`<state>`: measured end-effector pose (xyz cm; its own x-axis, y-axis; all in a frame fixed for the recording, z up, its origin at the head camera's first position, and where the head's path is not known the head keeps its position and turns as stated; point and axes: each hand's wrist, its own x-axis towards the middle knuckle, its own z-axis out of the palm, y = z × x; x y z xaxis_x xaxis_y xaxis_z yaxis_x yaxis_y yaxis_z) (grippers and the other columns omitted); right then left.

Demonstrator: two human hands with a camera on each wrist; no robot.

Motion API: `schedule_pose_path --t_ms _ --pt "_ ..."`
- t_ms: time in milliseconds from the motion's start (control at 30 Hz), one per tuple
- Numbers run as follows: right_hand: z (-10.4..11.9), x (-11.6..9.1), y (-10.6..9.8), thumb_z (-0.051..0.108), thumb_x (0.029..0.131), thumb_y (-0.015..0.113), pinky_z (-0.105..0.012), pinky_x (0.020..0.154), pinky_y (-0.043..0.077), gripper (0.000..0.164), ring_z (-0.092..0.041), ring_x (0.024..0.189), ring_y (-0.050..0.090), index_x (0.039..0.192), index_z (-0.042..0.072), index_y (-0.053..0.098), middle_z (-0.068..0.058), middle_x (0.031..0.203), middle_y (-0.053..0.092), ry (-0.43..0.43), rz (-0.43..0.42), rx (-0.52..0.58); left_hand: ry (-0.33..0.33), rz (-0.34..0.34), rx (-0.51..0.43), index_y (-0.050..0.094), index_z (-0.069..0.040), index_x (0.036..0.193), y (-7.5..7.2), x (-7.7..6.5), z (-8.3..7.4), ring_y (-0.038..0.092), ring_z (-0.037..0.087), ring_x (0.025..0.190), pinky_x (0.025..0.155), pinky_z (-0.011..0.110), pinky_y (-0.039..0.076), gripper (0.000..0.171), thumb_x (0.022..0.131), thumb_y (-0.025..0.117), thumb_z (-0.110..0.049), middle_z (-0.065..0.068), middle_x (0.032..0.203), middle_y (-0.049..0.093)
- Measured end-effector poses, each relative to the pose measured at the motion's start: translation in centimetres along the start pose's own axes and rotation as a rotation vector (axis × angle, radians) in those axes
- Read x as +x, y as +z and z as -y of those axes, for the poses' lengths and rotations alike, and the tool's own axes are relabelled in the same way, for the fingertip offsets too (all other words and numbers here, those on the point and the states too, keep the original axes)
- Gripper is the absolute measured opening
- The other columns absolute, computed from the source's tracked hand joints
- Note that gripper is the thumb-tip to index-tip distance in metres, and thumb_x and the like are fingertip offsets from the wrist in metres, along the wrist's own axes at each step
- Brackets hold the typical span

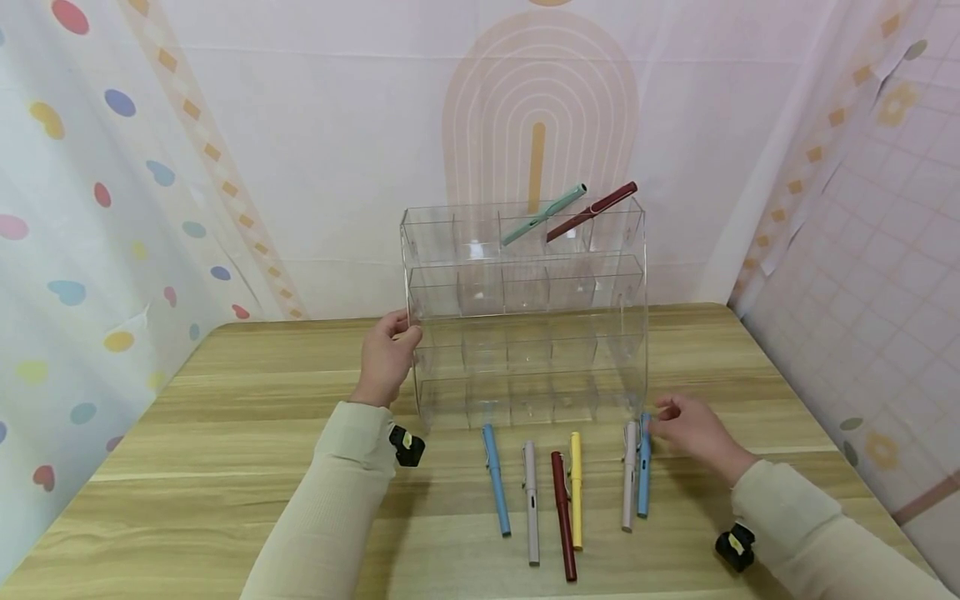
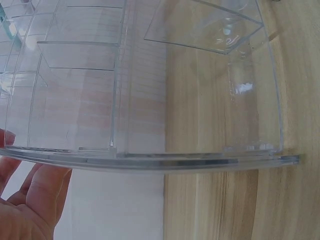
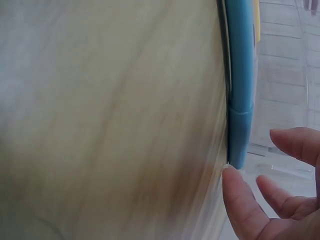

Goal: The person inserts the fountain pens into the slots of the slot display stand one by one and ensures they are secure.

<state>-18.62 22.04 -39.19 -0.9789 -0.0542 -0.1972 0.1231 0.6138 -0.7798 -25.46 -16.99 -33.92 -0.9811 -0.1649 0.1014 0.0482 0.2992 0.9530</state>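
Hanging cloth (image 1: 337, 125): enclosed the back and sides, pale, printed with coloured dots, hearts and a beige arch.
Worktop (image 1: 247, 467): wood-grained, it carried the rack and a row of pens.
Clear rack (image 1: 483, 358): stood upright towards the back of the worktop, its stepped tiers split into compartments by thin dividers.
Sleeves (image 1: 322, 500): cream, ribbed, reached in from both lower corners.
Left hand (image 1: 387, 358): had its fingers bent at the rack's left side panel and gripped the edge there.
Right hand (image 1: 693, 433): had its digits parted and gripped nothing; one fingertip was right at the upper end of the right-hand blue pen (image 1: 644, 475), though whether it touched could not be told.
Pens on the worktop: in front of the rack, from the left, lay a blue pen (image 1: 497, 483), a grey pen (image 1: 531, 504), a dark red pen (image 1: 564, 517), a yellow pen (image 1: 576, 483) close beside it, then a pinkish-grey pen (image 1: 628, 479) just beside the right-hand blue one.
Pens in the rack: a green pen (image 1: 544, 215) and a second dark red pen (image 1: 592, 212) leaned rightward in the top tier, their upper ends above the rim.
Wrist devices (image 1: 407, 446): small, black, one at each cuff.
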Motion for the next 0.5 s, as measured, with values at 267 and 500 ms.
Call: schedule_pose_path --t_ms 267,500 --pt "0.3 0.1 0.6 0.012 0.087 0.066 -0.036 0.069 0.053 0.054 -0.031 0.092 0.057 0.127 -0.018 0.046 -0.033 0.116 0.052 0.012 0.020 -0.065 -0.010 0.004 0.006 0.051 -0.001 0.136 -0.1 0.0 -0.1 0.052 0.024 0.104 0.072 0.023 0.047 0.041 0.096 0.047 -0.011 0.018 0.127 0.056" --pt "0.3 0.3 1.1 0.008 0.086 0.064 -0.031 0.062 0.052 0.053 -0.022 0.078 0.056 0.128 -0.019 0.045 -0.029 0.110 0.053 0.029 0.027 -0.084 -0.015 0.007 0.002 0.051 -0.002 0.137 0.0 -0.1 -0.3 0.052 0.024 0.104 0.070 0.022 0.047 0.043 0.095 0.048 -0.011 0.017 0.126 0.056"
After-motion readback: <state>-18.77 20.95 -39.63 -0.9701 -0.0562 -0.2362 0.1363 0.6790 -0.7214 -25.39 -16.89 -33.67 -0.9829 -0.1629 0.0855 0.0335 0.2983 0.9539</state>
